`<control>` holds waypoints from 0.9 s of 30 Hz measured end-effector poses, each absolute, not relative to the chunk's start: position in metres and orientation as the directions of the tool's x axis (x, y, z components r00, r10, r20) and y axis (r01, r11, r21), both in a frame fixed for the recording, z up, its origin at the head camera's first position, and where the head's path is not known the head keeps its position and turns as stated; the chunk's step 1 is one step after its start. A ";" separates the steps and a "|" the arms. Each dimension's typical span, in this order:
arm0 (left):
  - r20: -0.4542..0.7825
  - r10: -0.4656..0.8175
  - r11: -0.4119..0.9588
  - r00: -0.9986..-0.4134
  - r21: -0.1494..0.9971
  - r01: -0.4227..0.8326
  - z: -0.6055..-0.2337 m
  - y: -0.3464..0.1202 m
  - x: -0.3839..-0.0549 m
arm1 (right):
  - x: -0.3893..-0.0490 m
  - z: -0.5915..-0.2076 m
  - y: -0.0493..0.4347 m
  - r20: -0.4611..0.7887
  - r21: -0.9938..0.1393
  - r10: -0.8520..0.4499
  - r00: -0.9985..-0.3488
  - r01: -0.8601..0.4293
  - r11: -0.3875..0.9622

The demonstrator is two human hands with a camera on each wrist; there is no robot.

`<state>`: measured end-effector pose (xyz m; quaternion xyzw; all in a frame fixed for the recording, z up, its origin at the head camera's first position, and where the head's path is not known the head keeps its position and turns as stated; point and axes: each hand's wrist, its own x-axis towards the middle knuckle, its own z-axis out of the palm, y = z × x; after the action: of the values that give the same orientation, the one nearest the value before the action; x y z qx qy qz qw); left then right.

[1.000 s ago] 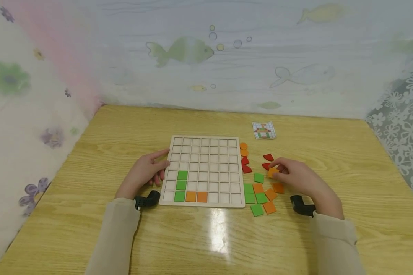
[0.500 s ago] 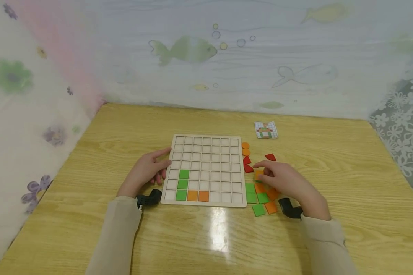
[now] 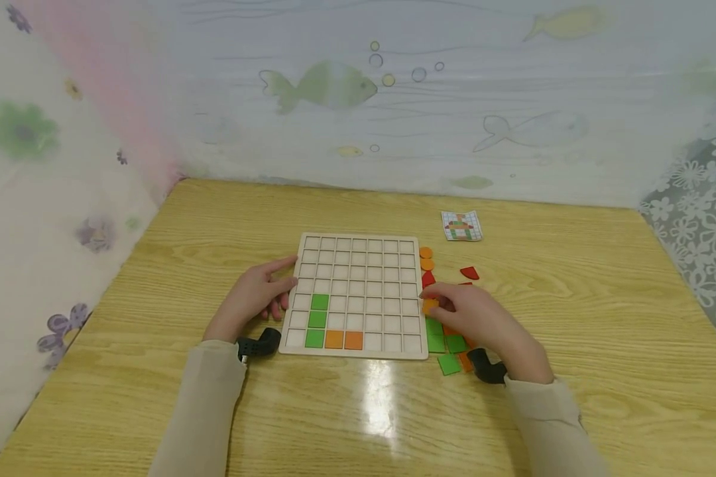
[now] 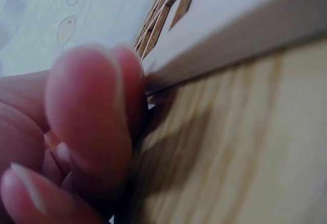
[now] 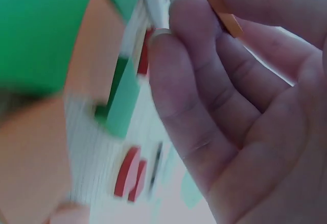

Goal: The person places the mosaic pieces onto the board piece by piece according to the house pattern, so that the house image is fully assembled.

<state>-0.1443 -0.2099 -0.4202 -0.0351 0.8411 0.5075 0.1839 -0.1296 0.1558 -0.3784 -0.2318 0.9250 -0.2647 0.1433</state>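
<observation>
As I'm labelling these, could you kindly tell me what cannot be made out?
Head: some loose tiles, partly behind the right hand.
Head: fine detail on the card, too small.
Left wrist: most of the board, cut off by frame edges.
Right wrist: nearest tiles, blurred, cut off by left edge.

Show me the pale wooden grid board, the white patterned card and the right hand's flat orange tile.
Wooden grid board [image 3: 357, 287], head view: bare middle cell.
White patterned card [image 3: 462, 226], head view: printed middle.
Flat orange tile [image 3: 430, 307], head view: uncovered face.
</observation>
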 end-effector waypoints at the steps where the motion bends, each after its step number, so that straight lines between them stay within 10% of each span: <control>1: -0.348 0.127 0.483 -0.929 0.840 -0.248 -0.420 -0.210 -0.144 | -0.129 -0.378 0.154 -0.138 -0.561 -0.509 -0.850 -0.357 0.747; 27: -0.346 0.131 0.493 -0.929 0.836 -0.241 -0.420 -0.210 -0.144 | -0.108 -0.387 0.101 -0.162 -0.542 -0.630 -0.760 -0.465 0.700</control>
<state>-0.1444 -0.2098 -0.4202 -0.0326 0.8438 0.5026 0.1855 -0.1084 0.1013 -0.3871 -0.3019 0.9062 -0.2423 0.1702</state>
